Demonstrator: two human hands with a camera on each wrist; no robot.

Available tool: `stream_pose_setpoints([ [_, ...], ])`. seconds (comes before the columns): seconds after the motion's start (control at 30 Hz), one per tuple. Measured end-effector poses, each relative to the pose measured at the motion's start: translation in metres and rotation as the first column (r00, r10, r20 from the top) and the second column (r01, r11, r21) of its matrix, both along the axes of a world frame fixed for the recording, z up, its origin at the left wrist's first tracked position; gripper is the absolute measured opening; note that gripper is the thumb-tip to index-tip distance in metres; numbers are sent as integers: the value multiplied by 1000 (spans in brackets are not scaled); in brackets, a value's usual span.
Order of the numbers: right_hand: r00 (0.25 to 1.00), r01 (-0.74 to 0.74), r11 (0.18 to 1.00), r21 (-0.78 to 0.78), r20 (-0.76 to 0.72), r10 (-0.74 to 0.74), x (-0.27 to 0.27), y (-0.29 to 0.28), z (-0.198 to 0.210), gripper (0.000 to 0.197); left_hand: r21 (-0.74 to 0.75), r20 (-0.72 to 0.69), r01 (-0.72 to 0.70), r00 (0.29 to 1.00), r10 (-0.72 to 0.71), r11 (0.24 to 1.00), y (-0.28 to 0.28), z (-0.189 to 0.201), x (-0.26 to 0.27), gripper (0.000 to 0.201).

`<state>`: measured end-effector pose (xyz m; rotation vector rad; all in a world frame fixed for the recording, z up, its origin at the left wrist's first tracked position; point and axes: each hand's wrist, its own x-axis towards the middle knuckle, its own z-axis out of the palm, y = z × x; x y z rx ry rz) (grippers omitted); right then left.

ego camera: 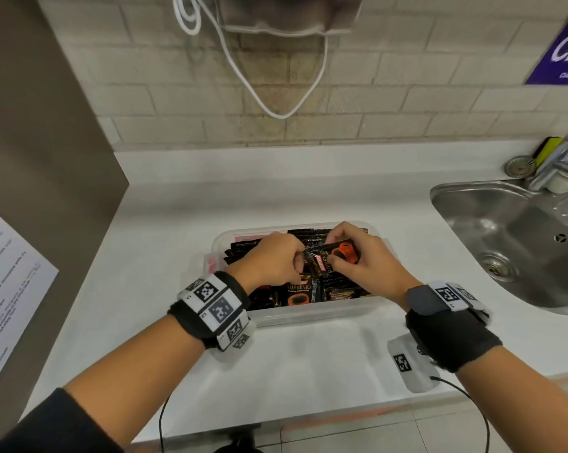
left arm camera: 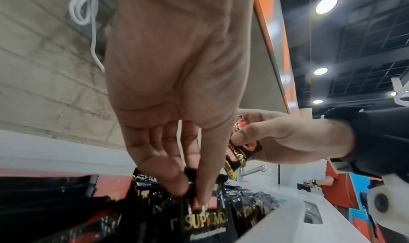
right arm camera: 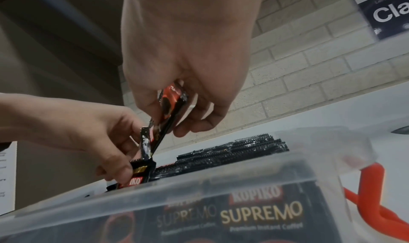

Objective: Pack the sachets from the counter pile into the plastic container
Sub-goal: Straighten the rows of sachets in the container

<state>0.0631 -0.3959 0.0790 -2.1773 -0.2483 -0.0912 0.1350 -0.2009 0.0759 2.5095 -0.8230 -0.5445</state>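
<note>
A clear plastic container (ego camera: pixel 308 317) sits on the white counter, packed with several black coffee sachets (ego camera: pixel 300 291). Both hands are over it. My right hand (ego camera: pixel 358 259) pinches a black and orange sachet (ego camera: pixel 336 255) between thumb and fingers, tilted above the packed rows; the right wrist view shows that sachet (right arm camera: pixel 170 107) edge on. My left hand (ego camera: pixel 276 259) reaches down into the container, and its fingertips (left arm camera: pixel 199 196) pinch the top edge of an upright sachet (left arm camera: pixel 205 220) in the row. The container's near wall (right arm camera: pixel 199 199) shows sachets (right arm camera: pixel 261 211) standing behind it.
A steel sink (ego camera: pixel 518 243) with a tap (ego camera: pixel 557 165) lies to the right. A printed sheet (ego camera: pixel 5 289) is on the left, beside a grey panel (ego camera: pixel 31 125). A white cable (ego camera: pixel 243 60) hangs on the brick wall. A white tagged sensor box (ego camera: pixel 407 364) rests near the counter's front edge.
</note>
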Motion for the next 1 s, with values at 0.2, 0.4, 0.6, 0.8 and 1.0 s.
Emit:
stream_pose_setpoints([
  [0.2,999,-30,998,48,-43,32,1,-4,-5,19,87,-49,-42,998,47,995,-11,-6,-9,11],
  [0.4,998,-28,998,55,-61,31,0,-7,-7,17,104,-65,-42,997,49,994,-11,-12,-14,25],
  [0.6,998,28,996,85,-67,-23,4,-7,-8,20,15,-4,-24,1000,24,1000,-4,-4,-2,56],
  [0.8,996,4,985,170,-84,11,10,-7,-8,20,-214,-1,-24,1000,25,976,6,22,13,24],
  [1.0,995,-15,993,117,-98,27,13,-6,-11,29,-418,-113,-103,992,61,902,16,36,18,6],
])
